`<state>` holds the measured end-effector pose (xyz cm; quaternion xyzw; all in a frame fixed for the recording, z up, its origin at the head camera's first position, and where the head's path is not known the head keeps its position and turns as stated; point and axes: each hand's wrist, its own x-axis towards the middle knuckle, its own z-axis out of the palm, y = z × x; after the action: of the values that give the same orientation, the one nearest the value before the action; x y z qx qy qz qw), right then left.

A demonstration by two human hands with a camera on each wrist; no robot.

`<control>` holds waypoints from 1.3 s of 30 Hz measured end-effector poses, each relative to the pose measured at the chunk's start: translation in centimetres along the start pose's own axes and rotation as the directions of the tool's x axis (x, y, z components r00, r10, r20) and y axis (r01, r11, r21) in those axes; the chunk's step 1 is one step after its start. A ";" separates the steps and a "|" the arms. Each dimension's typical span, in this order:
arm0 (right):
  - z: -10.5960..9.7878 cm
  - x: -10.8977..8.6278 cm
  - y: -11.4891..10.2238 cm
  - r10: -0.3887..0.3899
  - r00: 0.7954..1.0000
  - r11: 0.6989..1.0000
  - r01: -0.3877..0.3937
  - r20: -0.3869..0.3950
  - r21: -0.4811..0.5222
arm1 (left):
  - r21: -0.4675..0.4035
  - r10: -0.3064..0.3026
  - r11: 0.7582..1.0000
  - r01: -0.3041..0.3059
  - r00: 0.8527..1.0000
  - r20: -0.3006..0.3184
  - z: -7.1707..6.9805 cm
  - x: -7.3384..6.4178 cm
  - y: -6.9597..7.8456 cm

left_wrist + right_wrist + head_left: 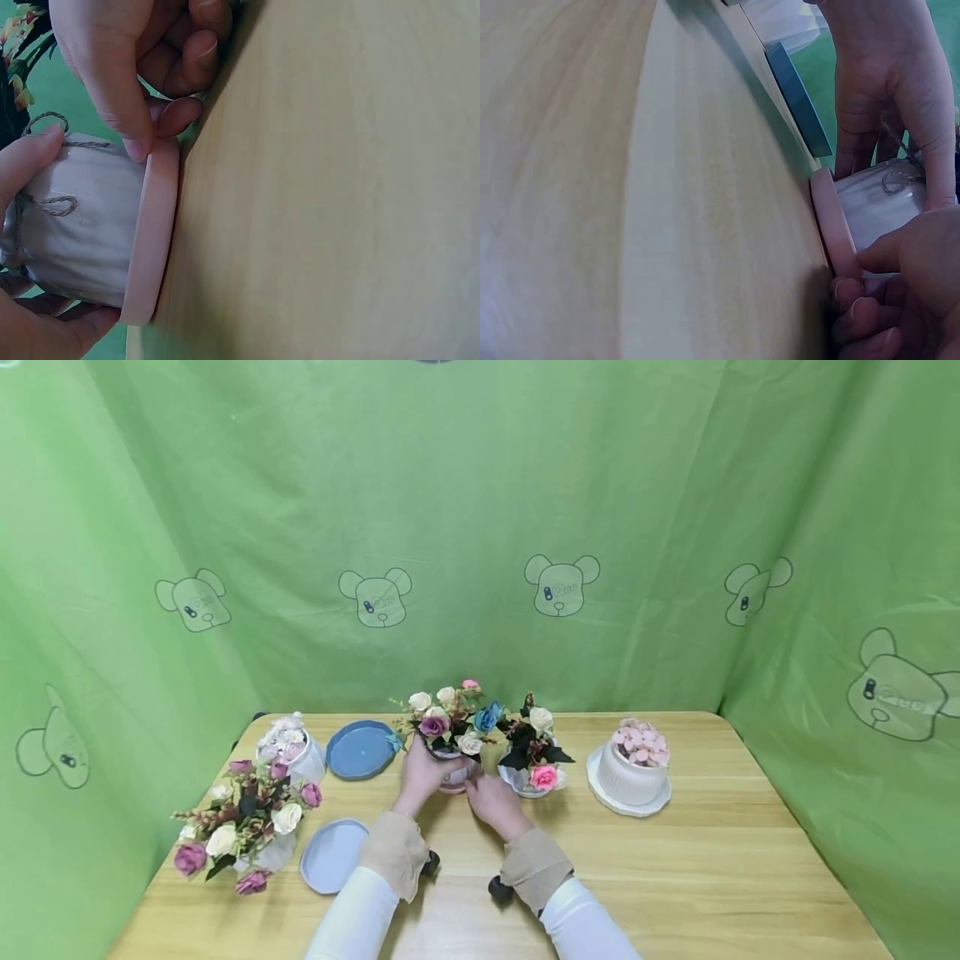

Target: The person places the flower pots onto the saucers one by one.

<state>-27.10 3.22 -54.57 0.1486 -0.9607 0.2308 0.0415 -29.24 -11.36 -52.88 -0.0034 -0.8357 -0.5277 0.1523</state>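
My left hand (423, 774) grips a whitish flower pot (90, 217) tied with twine, its thumb on the near side and its fingers around the other side. The pot sits on a pink saucer (156, 232) on the table. My right hand (495, 802) pinches the saucer's rim between thumb and fingers. Artificial roses (435, 727) in white, purple and pink rise from the pot above my left hand. Just right of it, close to my right hand, stands another pot (517, 779) with dark leaves and a pink rose (543, 777).
On the left stand a pot of purple and white roses (221, 841) and a white pot (307, 766). Nearby lie a blue saucer (360, 752) and a pale saucer (333, 857). At right, a ribbed white pot (632, 779) rests on a white saucer (637, 811). Green curtains surround the table.
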 end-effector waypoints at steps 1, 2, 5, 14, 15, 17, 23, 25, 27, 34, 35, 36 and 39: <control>0.0 0.0 0.0 0.000 1.000 1.000 0.000 0.001 -0.002 | -0.006 0.005 1.000 -0.005 1.000 0.002 0.0 0.0 0.0; 0.0 0.1 0.0 0.001 1.000 1.000 -0.001 0.002 -0.003 | -0.012 0.009 1.000 -0.009 1.000 0.006 0.0 0.0 -0.1; 0.1 0.2 0.0 -0.002 1.000 1.000 0.002 0.002 -0.008 | -0.022 0.017 1.000 -0.017 1.000 0.015 -0.1 0.0 -0.1; 0.0 0.1 -0.2 -0.025 1.000 1.000 0.024 -0.016 -0.019 | -0.021 0.016 1.000 -0.015 0.999 0.030 -0.3 0.0 0.1; 0.0 0.1 -0.2 -0.023 1.000 1.000 0.023 -0.014 -0.016 | -0.027 0.008 1.000 -0.007 1.000 0.030 -0.3 0.0 0.2; 0.0 0.0 -0.2 -0.026 1.000 1.000 0.026 -0.017 -0.015 | -0.045 0.002 0.999 0.000 0.999 0.033 -0.2 -0.2 0.4; -0.2 0.1 -0.4 -0.039 0.999 0.999 0.038 -0.037 -0.025 | -0.046 -0.033 0.998 0.034 0.999 0.023 0.0 -0.5 0.9; -0.2 0.1 -0.4 -0.036 0.999 0.999 0.035 -0.037 -0.028 | -0.028 -0.044 0.999 0.044 0.999 0.017 0.0 -0.7 1.1; -0.2 0.1 -0.4 -0.025 0.999 0.999 0.025 -0.027 -0.023 | -0.015 -0.049 0.999 0.049 0.999 0.014 0.0 -0.8 1.2; -0.3 -0.2 -0.4 0.003 1.000 1.000 -0.003 -0.016 -0.012 | -0.030 -0.043 0.999 0.045 0.998 0.049 -0.2 -1.2 1.6; -0.3 -0.2 -0.4 0.008 1.000 1.000 -0.008 -0.014 -0.009 | -0.026 -0.045 0.999 0.046 0.997 0.057 -0.3 -1.3 1.6; -0.3 -0.2 -0.3 0.007 1.000 1.000 -0.007 -0.014 -0.008 | -0.023 -0.053 0.998 0.055 0.996 0.069 -0.4 -1.4 1.7; -0.3 -0.3 -0.3 0.005 1.000 1.000 -0.005 -0.011 -0.009 | -0.005 -0.077 0.997 0.078 0.992 0.100 -0.8 -1.8 1.7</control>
<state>-26.68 3.20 -54.19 0.1448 -0.9618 0.2275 0.0469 -27.01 -11.02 -51.55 0.0021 -0.8395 -0.5360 0.0898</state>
